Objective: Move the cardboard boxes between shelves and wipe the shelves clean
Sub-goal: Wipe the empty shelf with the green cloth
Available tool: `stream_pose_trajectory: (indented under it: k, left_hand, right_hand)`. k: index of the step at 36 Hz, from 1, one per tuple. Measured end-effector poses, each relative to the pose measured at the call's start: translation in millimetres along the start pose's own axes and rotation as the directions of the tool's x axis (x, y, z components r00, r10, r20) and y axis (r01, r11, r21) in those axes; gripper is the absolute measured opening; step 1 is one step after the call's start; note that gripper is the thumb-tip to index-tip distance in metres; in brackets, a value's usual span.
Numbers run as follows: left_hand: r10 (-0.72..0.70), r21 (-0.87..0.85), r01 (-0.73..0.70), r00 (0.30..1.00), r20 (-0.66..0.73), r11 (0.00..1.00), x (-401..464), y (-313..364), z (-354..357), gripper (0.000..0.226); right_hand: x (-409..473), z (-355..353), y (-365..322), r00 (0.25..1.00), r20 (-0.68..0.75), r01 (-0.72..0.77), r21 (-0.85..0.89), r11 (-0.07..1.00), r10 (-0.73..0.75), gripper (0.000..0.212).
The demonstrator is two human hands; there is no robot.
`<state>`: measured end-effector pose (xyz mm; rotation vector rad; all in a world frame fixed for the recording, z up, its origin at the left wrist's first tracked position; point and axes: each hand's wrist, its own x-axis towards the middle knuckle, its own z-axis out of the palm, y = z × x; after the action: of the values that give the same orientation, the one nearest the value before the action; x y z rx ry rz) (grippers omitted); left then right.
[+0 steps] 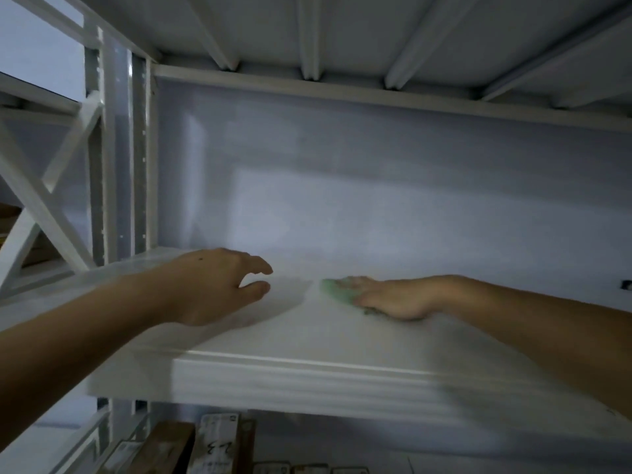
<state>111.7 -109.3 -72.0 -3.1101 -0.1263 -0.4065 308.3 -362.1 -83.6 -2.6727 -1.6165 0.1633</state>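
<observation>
A white metal shelf (307,340) fills the middle of the view, with nothing standing on it. My right hand (393,297) lies flat on the shelf and presses a green cloth (337,290) against the surface; the cloth sticks out to the left of the fingers. My left hand (219,285) hovers just above the shelf to the left of the cloth, fingers loosely curled and holding nothing. Cardboard boxes (178,446) with labels stand on the shelf below, at the bottom left of the view.
The underside of the upper shelf (342,35) with its ribs hangs close overhead. A white upright post (116,159) and diagonal braces (37,206) stand at the left. A pale wall (376,186) closes the back of the shelf.
</observation>
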Motion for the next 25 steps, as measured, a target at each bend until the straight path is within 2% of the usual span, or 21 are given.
stream_pose_trajectory:
  k: [2,3,5,8,9,10,11,13,14,16,17,18,19,21,23,25]
  left_hand:
    - [0.01,-0.021,-0.01,1.0,-0.008,1.0,2.5,10.1,2.0,0.05]
    - [0.014,-0.029,-0.014,1.0,-0.009,0.999,3.6,15.0,3.4,0.05]
    - [0.014,-0.045,-0.015,1.0,-0.016,0.999,4.4,22.3,6.9,0.049]
    - [0.002,-0.043,-0.002,1.0,-0.003,0.999,2.9,33.7,10.3,0.049]
    - [-0.004,-0.04,0.004,1.0,0.005,0.999,0.5,36.9,11.8,0.049]
    - [-0.01,-0.036,0.01,1.0,0.009,0.999,-3.5,40.5,12.8,0.049]
    - [-0.011,-0.032,0.011,1.0,0.015,0.999,-8.7,44.2,13.9,0.049]
    - [-0.003,-0.03,0.003,1.0,0.016,1.0,-18.1,49.0,15.7,0.049]
    - [0.004,-0.032,-0.003,1.0,0.015,0.999,-21.7,49.9,15.9,0.05]
    - [0.019,-0.046,-0.018,1.0,0.021,0.999,-25.4,51.2,16.4,0.051]
    - [0.027,-0.053,-0.026,0.999,0.021,0.998,-25.0,52.4,16.8,0.052]
    - [0.035,-0.06,-0.034,0.999,0.02,0.998,-23.0,54.0,17.1,0.051]
    - [0.041,-0.065,-0.04,0.999,0.021,0.997,-20.0,56.2,17.1,0.05]
    - [0.046,-0.065,-0.045,0.999,0.014,0.997,-12.5,60.0,17.6,0.049]
    - [0.048,-0.057,-0.047,0.999,0.005,0.997,-5.9,62.2,16.0,0.048]
    - [0.057,-0.053,-0.056,0.998,0.009,0.997,-3.0,61.9,12.4,0.048]
  right_hand:
    - [-14.2,12.9,-50.2,0.973,0.05,0.227,0.005,0.974,-0.227,0.051]
    - [-26.0,20.2,-66.4,0.956,0.078,0.284,0.007,0.959,-0.283,0.053]
    - [-45.7,22.2,-76.4,0.941,0.082,0.328,0.026,0.944,-0.329,0.055]
    - [-52.1,13.7,-16.8,0.941,0.016,0.337,0.036,0.941,-0.338,0.048]
    - [-53.2,8.3,16.9,0.952,0.03,0.305,-0.027,0.952,-0.304,0.046]
    - [-58.3,3.1,58.1,0.979,0.039,0.203,-0.047,0.978,-0.201,0.043]
    - [-66.3,0.5,94.5,0.999,0.036,0.016,0.032,0.999,-0.017,0.043]
    - [-78.9,-8.0,148.6,0.969,-0.011,-0.246,0.103,0.964,0.248,0.081]
    - [-80.9,-7.6,159.4,0.955,-0.04,-0.289,0.072,0.954,0.293,0.087]
    - [-77.1,-3.9,129.6,0.963,-0.074,-0.266,-0.085,0.96,0.26,0.058]
    - [-73.2,-2.9,98.5,0.971,-0.05,-0.236,-0.065,0.969,0.234,0.054]
    - [-70.4,1.3,65.9,0.987,-0.026,-0.155,0.02,0.988,0.156,0.052]
    - [-69.3,7.1,37.0,0.999,-0.002,-0.033,0.034,0.999,0.033,0.052]
    - [-80.7,23.8,-3.5,0.981,0.027,0.195,-0.042,0.98,-0.194,0.058]
    - [-93.3,22.8,-16.5,0.976,0.06,0.208,0.004,0.978,-0.208,0.059]
    - [-95.2,10.4,4.7,0.985,0.067,0.155,0.016,0.988,-0.156,0.052]
